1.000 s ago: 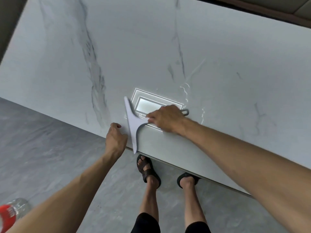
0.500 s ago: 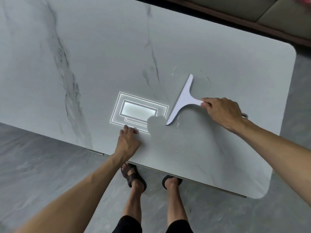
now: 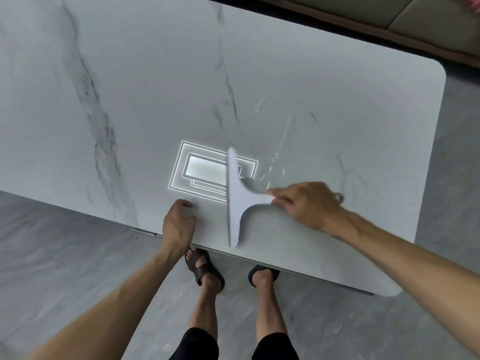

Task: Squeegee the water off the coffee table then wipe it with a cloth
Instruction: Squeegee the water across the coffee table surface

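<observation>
A white T-shaped squeegee (image 3: 237, 201) lies blade-down on the white marble coffee table (image 3: 337, 74), its blade running from near the table's front edge up over a bright ceiling-light reflection (image 3: 205, 170). My right hand (image 3: 309, 203) grips its handle from the right. My left hand (image 3: 179, 222) rests on the table's front edge just left of the blade, fingers loosely curled, holding nothing. Thin streaks and droplets of water (image 3: 272, 167) glint on the top to the right of the blade. No cloth is in view.
My two sandalled feet (image 3: 207, 271) stand on the grey tiled floor (image 3: 65, 255) just below the table's front edge. A brown sofa base (image 3: 389, 24) runs along the far side. The table's rounded right corner (image 3: 436, 74) lies at the upper right.
The squeegee has swept left and toward the front edge, its blade turning from slanted to near vertical. My right hand moved left with it. My left hand stayed at the edge.
</observation>
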The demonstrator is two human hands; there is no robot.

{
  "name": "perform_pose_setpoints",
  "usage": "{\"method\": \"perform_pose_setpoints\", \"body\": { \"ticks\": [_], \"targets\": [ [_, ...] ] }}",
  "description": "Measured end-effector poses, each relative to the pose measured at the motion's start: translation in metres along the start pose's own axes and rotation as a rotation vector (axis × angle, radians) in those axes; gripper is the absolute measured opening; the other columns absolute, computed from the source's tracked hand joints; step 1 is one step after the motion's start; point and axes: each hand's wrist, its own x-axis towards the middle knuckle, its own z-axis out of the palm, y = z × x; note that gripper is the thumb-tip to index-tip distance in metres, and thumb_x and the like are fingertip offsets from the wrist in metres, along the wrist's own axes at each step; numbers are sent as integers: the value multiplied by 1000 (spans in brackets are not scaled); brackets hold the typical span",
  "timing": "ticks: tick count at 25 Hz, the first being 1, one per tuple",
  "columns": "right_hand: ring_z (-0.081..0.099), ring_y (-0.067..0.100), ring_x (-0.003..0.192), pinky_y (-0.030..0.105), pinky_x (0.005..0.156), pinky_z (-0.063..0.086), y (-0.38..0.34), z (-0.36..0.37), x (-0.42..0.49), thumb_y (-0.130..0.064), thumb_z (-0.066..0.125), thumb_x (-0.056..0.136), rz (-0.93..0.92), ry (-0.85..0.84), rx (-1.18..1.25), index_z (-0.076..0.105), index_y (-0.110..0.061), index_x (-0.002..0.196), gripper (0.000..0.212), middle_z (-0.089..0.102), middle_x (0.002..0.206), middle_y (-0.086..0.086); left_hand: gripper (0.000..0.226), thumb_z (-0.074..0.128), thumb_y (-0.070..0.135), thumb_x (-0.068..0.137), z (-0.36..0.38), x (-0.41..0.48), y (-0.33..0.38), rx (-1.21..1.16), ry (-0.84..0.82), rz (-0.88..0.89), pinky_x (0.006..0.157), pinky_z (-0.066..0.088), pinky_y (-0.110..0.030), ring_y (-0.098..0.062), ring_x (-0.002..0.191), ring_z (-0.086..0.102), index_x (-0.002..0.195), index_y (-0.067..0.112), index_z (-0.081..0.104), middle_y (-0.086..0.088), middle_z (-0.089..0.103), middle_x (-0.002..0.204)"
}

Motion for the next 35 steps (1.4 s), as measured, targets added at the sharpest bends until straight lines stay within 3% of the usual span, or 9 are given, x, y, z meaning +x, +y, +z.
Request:
{"method": "perform_pose_setpoints", "body": {
  "ticks": [3,6,12,17,20,24,29,32,35],
  "targets": [
    [66,28,95,35,72,43,-43,56,8,-51,37,99,-261,-234,-106,57,-42,119,30,71,101,2,43,53,5,82,7,-17,-7,-16,-80,-33,57,37,-28,-22,72,52,123,14,42,-5,55,104],
    [66,30,82,33,63,35,-54,83,11,-48,35,101,-301,-315,-156,56,-37,114,28,68,88,4,54,55,2,81,17,-27,-7,-28,-105,-20,67,37,-28,-23,89,46,130,12,35,-2,48,108],
    [64,23,108,34,86,46,32,42,-10,-50,41,98,-18,-189,-112,56,-47,126,32,70,115,-2,64,60,2,73,43,-23,6,139,-207,140,92,44,-39,-30,113,50,130,10,34,-8,47,129],
    [62,25,115,35,93,44,126,-8,-42,-50,42,98,291,-88,-169,57,-50,127,33,66,127,-5,61,61,11,75,67,-21,30,324,-316,202,92,47,-42,-31,114,45,131,6,38,-9,39,125],
    [63,25,111,35,89,48,150,-28,-66,-48,43,98,338,-55,-182,58,-49,127,33,68,123,-6,53,58,8,79,72,-22,34,349,-259,185,88,46,-39,-32,115,47,130,6,41,-11,43,125],
    [64,17,110,31,85,46,111,-14,-80,-50,45,97,170,-83,-83,58,-51,125,31,69,120,-12,46,53,7,83,70,-27,30,288,-149,131,75,38,-28,-29,100,57,128,10,44,-13,57,125],
    [65,24,97,29,69,32,47,53,-74,-49,41,98,-154,-277,-85,57,-46,124,30,71,103,-2,40,53,1,81,81,-45,27,290,-129,179,73,37,-29,-31,96,57,120,8,46,-12,58,118],
    [65,27,97,29,69,29,60,59,-77,-47,40,99,-149,-309,-128,58,-44,126,32,70,103,2,40,53,0,79,96,-55,33,313,-163,205,70,37,-31,-25,86,50,116,8,42,-9,53,116],
    [65,23,99,32,73,38,104,39,-88,-49,41,98,-56,-299,-137,57,-49,124,31,71,106,-2,45,53,2,75,114,-54,34,459,-270,254,84,47,-39,-32,111,47,118,5,41,-13,39,130]
  ]
}}
